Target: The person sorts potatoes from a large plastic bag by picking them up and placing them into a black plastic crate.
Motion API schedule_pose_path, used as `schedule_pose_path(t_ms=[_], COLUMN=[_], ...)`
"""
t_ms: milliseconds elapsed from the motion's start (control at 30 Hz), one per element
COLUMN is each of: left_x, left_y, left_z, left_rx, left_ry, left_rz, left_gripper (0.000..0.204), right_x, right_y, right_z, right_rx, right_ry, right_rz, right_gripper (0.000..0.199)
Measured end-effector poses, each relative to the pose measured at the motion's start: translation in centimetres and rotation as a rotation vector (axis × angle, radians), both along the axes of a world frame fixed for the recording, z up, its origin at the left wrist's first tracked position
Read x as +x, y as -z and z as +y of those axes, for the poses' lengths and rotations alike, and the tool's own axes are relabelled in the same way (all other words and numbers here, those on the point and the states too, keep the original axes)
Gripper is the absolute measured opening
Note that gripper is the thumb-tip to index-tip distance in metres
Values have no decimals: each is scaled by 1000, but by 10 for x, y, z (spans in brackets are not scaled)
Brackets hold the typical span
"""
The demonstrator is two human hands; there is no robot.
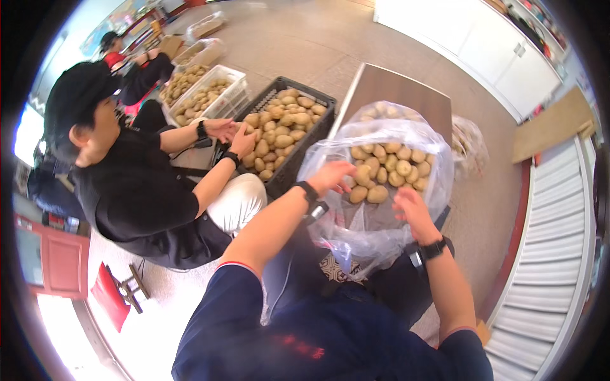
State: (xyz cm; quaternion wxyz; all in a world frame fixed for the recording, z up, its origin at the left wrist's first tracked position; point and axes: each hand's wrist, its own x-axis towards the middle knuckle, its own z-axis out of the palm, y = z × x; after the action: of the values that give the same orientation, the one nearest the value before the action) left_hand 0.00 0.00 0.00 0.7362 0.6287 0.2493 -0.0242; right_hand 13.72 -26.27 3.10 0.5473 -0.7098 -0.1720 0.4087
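Observation:
In front of me, a clear plastic bag (318, 159) lies wide-mouthed, with several potatoes (403, 167) heaped in its far part. My left hand (333, 178) is over the bag's left side, its fingers parted beside the nearest potatoes and nothing visibly held. On the opposite side, my right hand (414, 214) reaches in over the edge with fingers spread, just short of the potatoes. Both wrists wear dark bands. The bag's near edge hangs in loose folds toward my lap. Whether either hand touches the film, I cannot tell.
Under the bag is a brown-topped table (394, 86). To its left stands a black crate (321, 95) of potatoes, where a co-worker (136, 171) in black sits with both hands. White crates (238, 75) stand beyond; another bag (469, 143) lies right of the table.

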Motion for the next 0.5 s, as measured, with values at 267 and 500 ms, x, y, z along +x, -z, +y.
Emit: schedule_pose_path(t_ms=[267,500], left_x=[-16,-30], left_y=[30,23], left_z=[9,26], left_rx=[221,189], left_ry=[-37,-203], left_rz=[221,189], left_gripper=[43,41], right_x=[-74,-78], right_y=[-83,-109], right_z=[-18,15], right_rx=[159,336], right_ry=[-13,-46], right_rz=[305,326], right_gripper=[39,41])
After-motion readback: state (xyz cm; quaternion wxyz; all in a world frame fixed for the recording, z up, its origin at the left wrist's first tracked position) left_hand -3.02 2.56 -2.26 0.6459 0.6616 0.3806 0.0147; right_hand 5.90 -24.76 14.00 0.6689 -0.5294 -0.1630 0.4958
